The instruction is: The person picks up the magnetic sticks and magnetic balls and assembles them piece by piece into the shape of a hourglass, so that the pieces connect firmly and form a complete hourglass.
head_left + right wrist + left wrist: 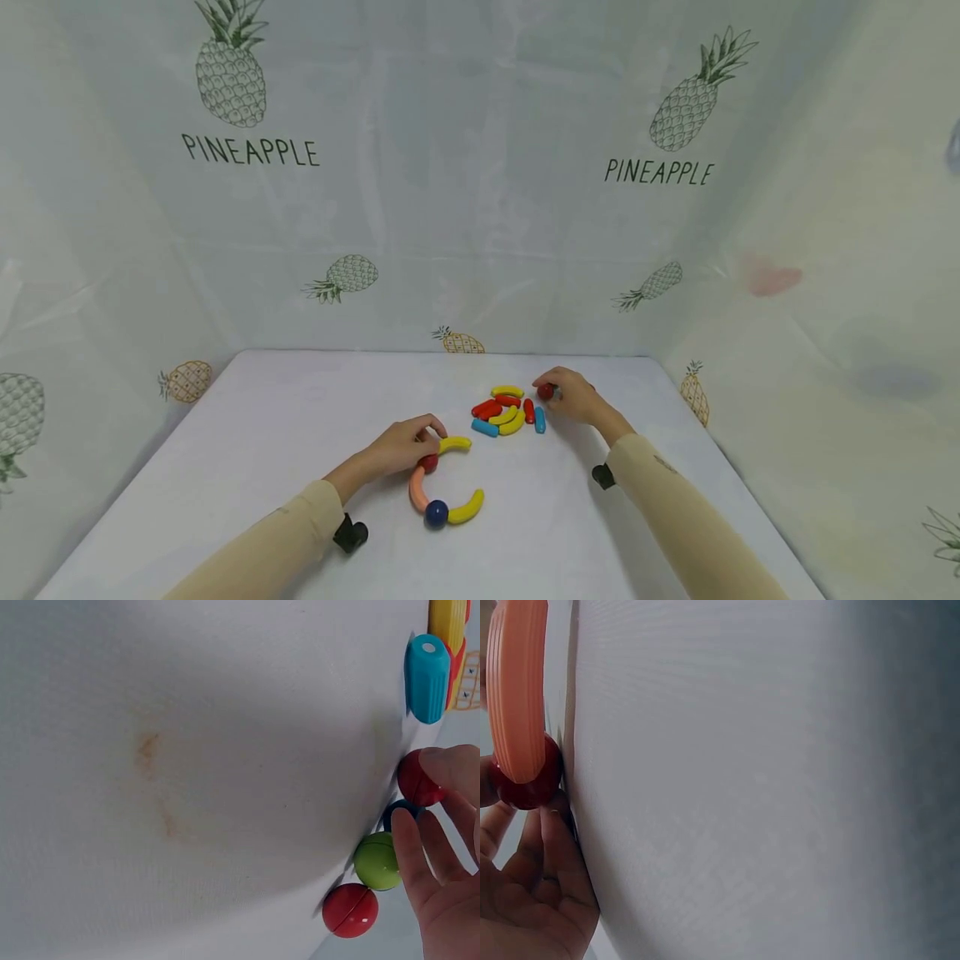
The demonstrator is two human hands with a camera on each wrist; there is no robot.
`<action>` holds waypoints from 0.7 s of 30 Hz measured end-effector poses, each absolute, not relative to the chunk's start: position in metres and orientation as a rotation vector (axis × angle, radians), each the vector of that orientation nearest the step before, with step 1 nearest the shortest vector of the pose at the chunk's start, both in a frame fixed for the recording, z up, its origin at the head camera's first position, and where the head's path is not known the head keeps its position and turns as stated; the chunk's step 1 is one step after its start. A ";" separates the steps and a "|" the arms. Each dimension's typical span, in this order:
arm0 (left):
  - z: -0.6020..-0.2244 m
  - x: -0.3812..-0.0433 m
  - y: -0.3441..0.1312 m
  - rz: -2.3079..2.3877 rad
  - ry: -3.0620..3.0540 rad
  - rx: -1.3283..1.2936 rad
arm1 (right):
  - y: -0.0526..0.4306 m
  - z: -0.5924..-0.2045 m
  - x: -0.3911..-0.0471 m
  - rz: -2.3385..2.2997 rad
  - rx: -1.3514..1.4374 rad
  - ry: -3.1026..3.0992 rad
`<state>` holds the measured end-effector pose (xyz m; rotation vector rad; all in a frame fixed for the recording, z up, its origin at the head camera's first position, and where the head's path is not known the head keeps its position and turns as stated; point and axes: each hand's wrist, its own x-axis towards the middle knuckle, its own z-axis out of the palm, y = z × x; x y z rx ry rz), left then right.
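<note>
My left hand (405,443) grips a red ball (428,463) on the table, with thumb and fingertips on it in the left wrist view. That ball joins a curved orange stick (418,490) and a curved yellow stick (455,445). A dark blue ball (437,513) links the orange stick's other end to a second curved yellow stick (467,507), forming an open arc. At the far right my right hand (572,395) pinches another red ball (546,391). Beside its fingers, in the right wrist view, sit a blue ball (401,813), a green ball (377,861) and a further red ball (350,910).
Left of the right hand lies a cluster of short red sticks (528,410), blue sticks (485,427) and curved yellow sticks (512,423). The white table (315,392) ends at a hanging pineapple-print sheet (480,208), which also runs along both sides.
</note>
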<state>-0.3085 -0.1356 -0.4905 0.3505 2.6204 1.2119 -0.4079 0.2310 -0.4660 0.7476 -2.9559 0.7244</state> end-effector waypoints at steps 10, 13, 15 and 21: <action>-0.490 -0.307 -0.135 1.204 2.620 0.356 | 0.231 -0.469 -0.409 0.647 0.734 -2.965; -0.490 -0.307 -0.135 1.197 2.623 0.354 | 0.233 -0.470 -0.408 0.658 0.715 -2.977; -0.490 -0.307 -0.135 1.195 2.623 0.353 | 0.234 -0.471 -0.409 0.682 0.719 -2.975; -0.491 -0.308 -0.135 1.189 2.631 0.353 | 0.238 -0.472 -0.409 0.724 0.724 -2.973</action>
